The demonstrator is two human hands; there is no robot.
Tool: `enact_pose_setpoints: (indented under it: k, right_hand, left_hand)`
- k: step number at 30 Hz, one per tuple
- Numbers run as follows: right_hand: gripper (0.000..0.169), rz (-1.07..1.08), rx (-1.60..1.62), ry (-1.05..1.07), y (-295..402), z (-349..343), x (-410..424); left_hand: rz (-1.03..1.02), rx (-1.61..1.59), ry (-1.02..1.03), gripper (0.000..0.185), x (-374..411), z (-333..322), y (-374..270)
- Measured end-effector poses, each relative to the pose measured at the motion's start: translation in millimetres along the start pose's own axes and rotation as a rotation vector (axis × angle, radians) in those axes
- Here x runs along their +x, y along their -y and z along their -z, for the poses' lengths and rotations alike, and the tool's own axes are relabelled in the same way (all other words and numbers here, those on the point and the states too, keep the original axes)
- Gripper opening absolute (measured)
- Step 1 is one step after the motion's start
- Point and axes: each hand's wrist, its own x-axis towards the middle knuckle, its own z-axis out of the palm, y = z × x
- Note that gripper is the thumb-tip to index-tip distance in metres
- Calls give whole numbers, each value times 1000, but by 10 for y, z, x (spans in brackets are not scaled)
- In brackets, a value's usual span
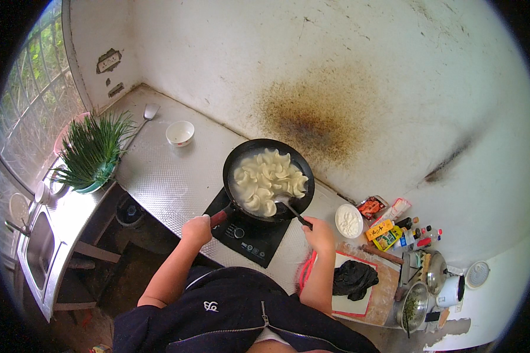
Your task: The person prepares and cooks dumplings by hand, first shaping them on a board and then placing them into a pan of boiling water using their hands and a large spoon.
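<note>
A black wok (232, 164) full of pale dumplings (265, 178) in cloudy liquid sits on a black induction cooker (247, 242). My left hand (197, 230) grips the wok's reddish-brown handle (219, 217). In my right hand (319, 234) is the dark handle of a metal ladle or spoon (291, 207). Its head lies among the dumplings at the wok's near right side, partly under the liquid. To the right of my right hand stands a white bowl of flour-like white powder (349, 220).
Left along the metal counter (159, 176) are a white bowl (180, 133), a spatula (149, 112), a green basin of long green leaves (92, 154) and a sink (40, 251). Rightward lie seasoning packets (386, 236), bottles (424, 234), a black plastic bag (355, 280), a rolling pin (382, 253) and a steel bowl (413, 306).
</note>
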Motion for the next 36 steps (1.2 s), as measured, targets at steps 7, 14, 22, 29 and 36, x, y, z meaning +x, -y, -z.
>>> enact_pose_setpoints:
  k: [7, 14, 22, 29, 36]
  right_hand:
    - [36, 101, -8, -50, 175, -272, 216]
    - [36, 146, -55, -52, 423, -517, 483]
    - [37, 130, 2, -83, 609, -733, 778]
    - [36, 159, 260, -249, 560, -826, 905]
    - [35, 170, 587, -272, 577, -226, 545]
  left_hand:
    - [-10, -5, -20, 16, 11, -30, 21]
    - [3, 0, 20, 21, 30, -4, 9]
    - [6, -22, 14, 21, -3, 35, -14]
    - [17, -12, 5, 19, 36, -17, 1]
    - [-15, -29, -21, 17, 34, -55, 49]
